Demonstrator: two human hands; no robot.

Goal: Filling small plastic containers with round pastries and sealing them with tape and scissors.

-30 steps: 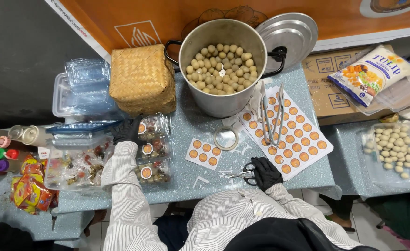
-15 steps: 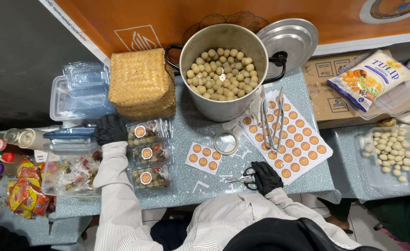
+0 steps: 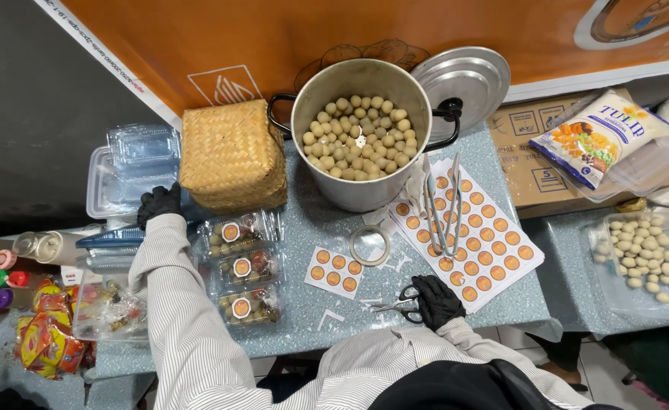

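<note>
**stallwatcher:** Clear plastic clamshell containers (image 3: 138,163) is what the left hand (image 3: 158,203) is going for; they sit in a loose stack at the far left of the speckled blue-grey table (image 3: 315,228), just beside the square woven straw basket (image 3: 232,156). Black-gloved fingers are curled down on the near edge of the stack; whether they've actually pinched one I can't tell from this angle.

**tongs_guy:** Those thin shells look feather-light and springy to me, probably slippery and nested tight; squeeze the middle and they'd likely buckle or crack. I'd take one by the rim at a corner and peel it off the pile; that's my guess anyway. What's the other hand doing?

**stallwatcher:** Right hand (image 3: 435,301), also gloved in black, is closed around the black handles of small steel scissors (image 3: 395,302) at the near edge of the table; blades point left, lying flat. Just beyond them: a small white sheet of round orange stickers (image 3: 334,271), a roll of clear tape (image 3: 369,245), and a bigger sticker sheet (image 3: 480,235) with metal tongs (image 3: 441,205) resting on it.

**tongs_guy:** And the big steel pot (image 3: 359,133)?

**stallwatcher:** Full of small pale round balls; lid (image 3: 462,76) propped behind it. Three filled, stickered clear boxes (image 3: 243,266) sit in a column between the two arms.
</note>
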